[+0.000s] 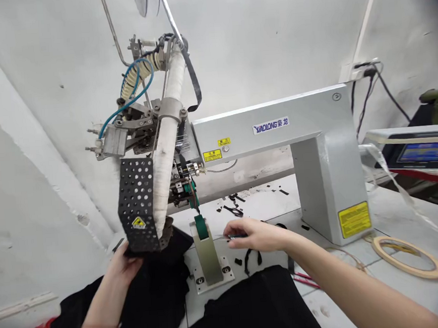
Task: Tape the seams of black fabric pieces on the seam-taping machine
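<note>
My left hand (pixel 123 265) is closed on the edge of a piece of black fabric (pixel 150 301), just under the perforated black guard (pixel 137 206) of the seam-sealing machine (pixel 261 125). Part of its fingers is hidden behind the fabric and guard. To the right of the machine's post (pixel 208 256), my right hand (pixel 257 234) is curled round a small dark metal tool with a thin tip, mostly covered by the fingers. A green roller (pixel 200 227) tops the post, apart from both hands. The fabric hangs down to the left of the post.
Another black fabric piece (pixel 253 310) lies in front of the post. Black scraps (pixel 234 211) are scattered behind it. On the right are a tape roll (pixel 408 257), red-handled tools (pixel 307 280) and a control screen (pixel 426 152). A white-wrapped tube (pixel 168 153) slants above my left hand.
</note>
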